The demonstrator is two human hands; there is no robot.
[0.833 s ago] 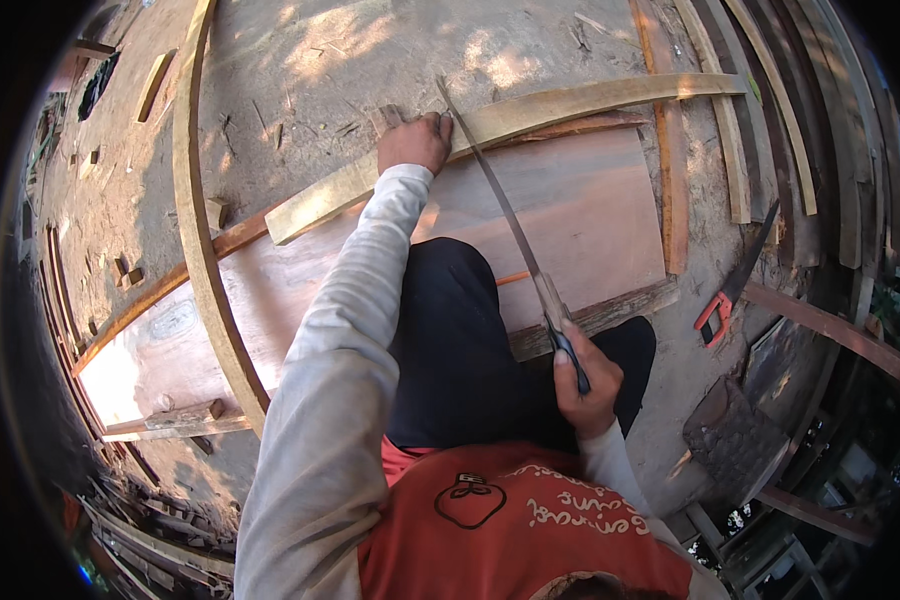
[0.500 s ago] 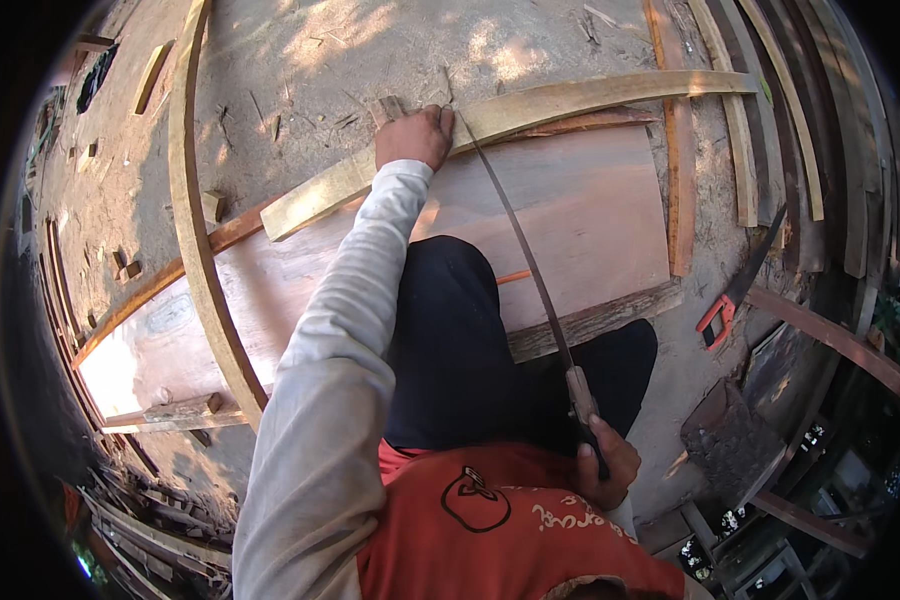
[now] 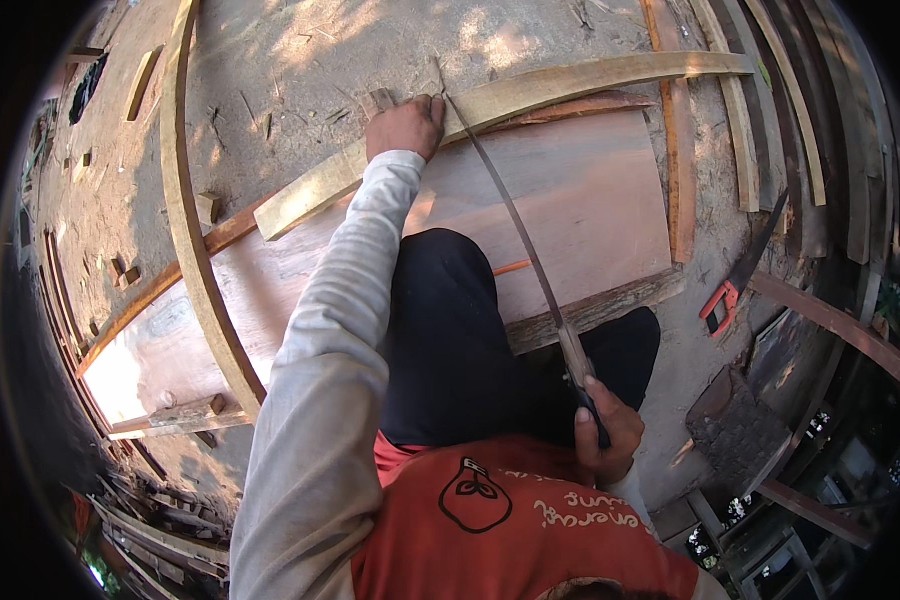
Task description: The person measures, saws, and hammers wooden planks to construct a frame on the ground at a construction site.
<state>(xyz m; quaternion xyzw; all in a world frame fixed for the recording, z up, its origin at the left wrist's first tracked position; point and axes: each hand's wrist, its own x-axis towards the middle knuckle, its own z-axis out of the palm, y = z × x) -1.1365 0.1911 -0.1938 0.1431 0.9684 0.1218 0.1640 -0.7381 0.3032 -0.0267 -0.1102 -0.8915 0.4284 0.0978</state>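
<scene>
A long, pale wooden beam [image 3: 580, 82] lies slantwise over a wide plank [image 3: 570, 190]. My left hand [image 3: 404, 127] grips this beam near its middle, with fingers bent over the far edge. Just right of those fingers, a handsaw's blade [image 3: 515, 215] crosses the beam; whether its teeth have cut in cannot be made out. The saw's dark handle is closed in my right hand [image 3: 610, 430], low and near my body. One knee in dark trousers [image 3: 440, 320] rests over the plank beside the blade.
Another pale beam [image 3: 195, 230] crosses the plank's left part. A second saw with a red-orange handle [image 3: 722, 305] lies on the ground at right. Several long boards [image 3: 800, 110] line the far right. Scrap wood [image 3: 160, 530] is piled at lower left.
My right hand and the saw have moved forward, away from my body, along the blade's line. My left hand keeps its place on the beam. The whole view has shifted slightly.
</scene>
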